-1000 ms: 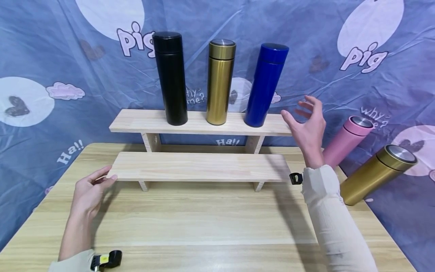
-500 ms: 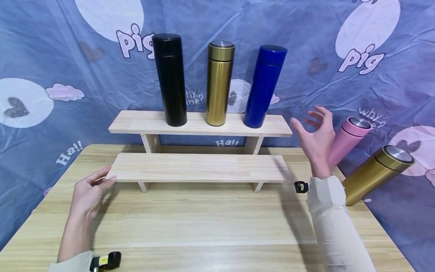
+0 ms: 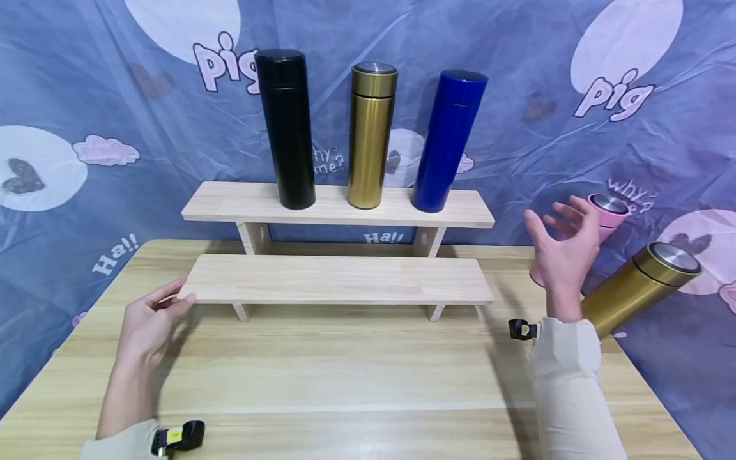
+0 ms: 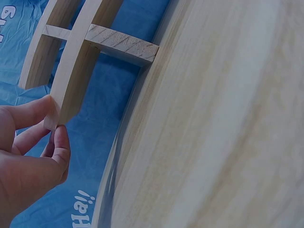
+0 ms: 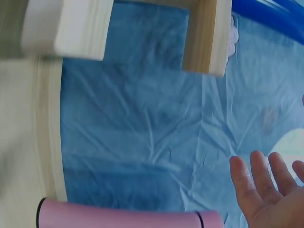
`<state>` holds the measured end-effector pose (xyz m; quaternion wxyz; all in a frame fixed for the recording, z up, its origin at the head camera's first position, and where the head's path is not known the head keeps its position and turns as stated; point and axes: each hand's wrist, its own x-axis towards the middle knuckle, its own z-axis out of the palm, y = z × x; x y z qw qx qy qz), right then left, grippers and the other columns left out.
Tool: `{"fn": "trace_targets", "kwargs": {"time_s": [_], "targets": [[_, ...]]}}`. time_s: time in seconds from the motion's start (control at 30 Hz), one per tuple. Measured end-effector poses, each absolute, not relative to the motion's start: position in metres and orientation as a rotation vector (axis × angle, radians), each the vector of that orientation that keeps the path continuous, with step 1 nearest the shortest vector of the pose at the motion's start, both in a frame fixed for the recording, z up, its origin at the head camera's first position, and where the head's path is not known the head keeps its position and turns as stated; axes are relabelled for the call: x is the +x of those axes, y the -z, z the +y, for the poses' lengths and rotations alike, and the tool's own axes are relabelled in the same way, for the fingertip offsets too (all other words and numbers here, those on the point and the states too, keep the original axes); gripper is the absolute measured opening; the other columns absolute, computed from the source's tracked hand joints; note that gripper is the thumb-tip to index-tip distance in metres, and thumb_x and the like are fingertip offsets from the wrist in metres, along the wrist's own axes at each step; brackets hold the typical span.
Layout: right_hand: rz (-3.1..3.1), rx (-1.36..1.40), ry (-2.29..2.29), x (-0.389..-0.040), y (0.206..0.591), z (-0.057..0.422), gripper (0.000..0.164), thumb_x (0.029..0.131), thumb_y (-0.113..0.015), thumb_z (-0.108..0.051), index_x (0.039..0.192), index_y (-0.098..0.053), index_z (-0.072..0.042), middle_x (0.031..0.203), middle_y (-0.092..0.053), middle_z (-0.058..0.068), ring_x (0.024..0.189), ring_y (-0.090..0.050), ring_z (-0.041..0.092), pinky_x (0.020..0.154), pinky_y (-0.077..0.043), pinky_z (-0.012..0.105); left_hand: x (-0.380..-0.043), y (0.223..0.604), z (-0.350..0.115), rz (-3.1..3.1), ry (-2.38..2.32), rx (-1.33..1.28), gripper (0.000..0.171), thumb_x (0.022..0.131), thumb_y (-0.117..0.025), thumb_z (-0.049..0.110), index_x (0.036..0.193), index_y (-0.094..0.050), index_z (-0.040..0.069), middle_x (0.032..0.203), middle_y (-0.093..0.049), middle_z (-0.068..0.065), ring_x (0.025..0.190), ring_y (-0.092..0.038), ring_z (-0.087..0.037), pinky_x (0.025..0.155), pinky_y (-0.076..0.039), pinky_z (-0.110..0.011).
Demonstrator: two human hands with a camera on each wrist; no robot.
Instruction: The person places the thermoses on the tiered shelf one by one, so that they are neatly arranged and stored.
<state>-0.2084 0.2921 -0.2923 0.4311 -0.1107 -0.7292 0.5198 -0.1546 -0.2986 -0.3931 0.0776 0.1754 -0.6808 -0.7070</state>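
Note:
My left hand [image 3: 148, 326] pinches the left end of the lower board of a two-tier wooden shelf [image 3: 339, 280]. In the left wrist view, thumb and fingers lie on opposite sides of that board's end [image 4: 71, 80]. To the right of the shelf, my right hand [image 3: 566, 259] is raised with fingers spread and nothing in it. It overlaps a pink thermos bottle [image 3: 612, 216] in the head view, hiding much of its body. The right wrist view shows the pink bottle apart from the right hand [image 5: 275, 199].
On the upper board stand a black thermos [image 3: 287, 134], a gold thermos [image 3: 372, 137] and a blue thermos [image 3: 450, 140]. A second gold thermos [image 3: 638, 291] stands at the table's right edge, partly behind the right wrist. A patterned blue cloth [image 3: 517, 153] hangs behind the table [image 3: 345, 370].
My right hand has moved right and down from beside the upper board's right end to in front of the pink thermos, its fingers still spread. The left hand has kept its place on the shelf.

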Motion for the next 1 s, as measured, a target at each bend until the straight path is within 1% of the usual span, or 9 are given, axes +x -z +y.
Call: {"fn": "trace_targets", "kwargs": {"time_s": [0.1, 0.2, 0.3, 0.4, 0.53, 0.67, 0.87, 1.0], "targets": [[-1.774, -0.304, -1.301, -0.202, 0.291, 0.298, 0.060, 0.079, -0.086, -0.014, 0.132, -0.060, -0.016, 0.113, -0.064, -0.007, 0.096, -0.064, 0.009, 0.089, -0.050, 0.023, -0.155, 0.392, -0.299, -2.043, 2.113, 0.527, 0.051, 0.090, -0.078, 0.007, 0.138, -0.064, 0.014, 0.103, -0.052, 0.004, 0.092, -0.049, -0.007, 0.066, -0.046, -0.013], [-1.716, -0.316, -1.285, -0.194, 0.288, 0.301, 0.058, 0.078, -0.086, -0.012, 0.130, -0.061, -0.014, 0.113, -0.066, -0.004, 0.096, -0.064, 0.008, 0.091, -0.052, 0.024, -0.155, 0.393, -0.299, -2.042, 2.119, 0.520, 0.053, 0.090, -0.078, 0.006, 0.140, -0.062, 0.012, 0.104, -0.052, 0.004, 0.092, -0.049, -0.006, 0.067, -0.046, -0.012], [-1.662, -0.335, -1.252, -0.183, 0.283, 0.299, 0.056, 0.077, -0.086, -0.011, 0.128, -0.062, -0.012, 0.113, -0.067, 0.000, 0.096, -0.065, 0.010, 0.088, -0.051, 0.022, -0.154, 0.393, -0.298, -2.057, 2.115, 0.524, 0.057, 0.091, -0.077, 0.007, 0.144, -0.057, 0.008, 0.107, -0.051, 0.004, 0.093, -0.048, -0.006, 0.069, -0.046, -0.012], [-1.646, -0.367, -1.207, -0.173, 0.277, 0.295, 0.056, 0.077, -0.086, -0.013, 0.128, -0.062, -0.012, 0.111, -0.067, 0.000, 0.095, -0.064, 0.009, 0.085, -0.047, 0.018, -0.154, 0.394, -0.298, -2.068, 2.107, 0.531, 0.058, 0.092, -0.077, 0.008, 0.146, -0.055, 0.007, 0.108, -0.050, 0.003, 0.093, -0.048, -0.006, 0.069, -0.046, -0.012], [-1.636, -0.409, -1.163, -0.163, 0.275, 0.296, 0.056, 0.077, -0.085, -0.014, 0.128, -0.062, -0.011, 0.109, -0.065, -0.003, 0.090, -0.060, 0.005, 0.082, -0.046, 0.017, -0.154, 0.393, -0.298, -2.044, 2.112, 0.518, 0.054, 0.091, -0.077, 0.006, 0.142, -0.059, 0.010, 0.105, -0.051, 0.004, 0.092, -0.049, -0.006, 0.069, -0.047, -0.012], [-1.595, -0.444, -1.134, -0.160, 0.278, 0.311, 0.054, 0.077, -0.085, -0.015, 0.126, -0.062, -0.013, 0.109, -0.067, 0.000, 0.084, -0.063, 0.003, 0.082, -0.051, 0.018, -0.154, 0.392, -0.298, -2.024, 2.120, 0.502, 0.051, 0.090, -0.078, 0.005, 0.138, -0.064, 0.012, 0.104, -0.052, 0.004, 0.091, -0.049, -0.006, 0.069, -0.047, -0.012], [-1.560, -0.501, -1.053, -0.159, 0.286, 0.336, 0.053, 0.076, -0.085, -0.020, 0.124, -0.062, -0.017, 0.103, -0.066, -0.005, 0.079, -0.063, 0.001, 0.080, -0.052, 0.018, -0.155, 0.392, -0.299, -2.012, 2.129, 0.502, 0.051, 0.089, -0.079, 0.006, 0.138, -0.064, 0.012, 0.104, -0.051, 0.003, 0.092, -0.048, -0.007, 0.068, -0.047, -0.012], [-1.502, -0.570, -1.043, -0.154, 0.288, 0.345, 0.048, 0.075, -0.086, -0.021, 0.118, -0.062, -0.020, 0.097, -0.067, -0.007, 0.074, -0.062, -0.002, 0.078, -0.051, 0.016, -0.155, 0.393, -0.298, -2.010, 2.138, 0.498, 0.050, 0.089, -0.079, 0.006, 0.137, -0.065, 0.012, 0.106, -0.050, 0.002, 0.092, -0.048, -0.007, 0.068, -0.047, -0.012]]}}
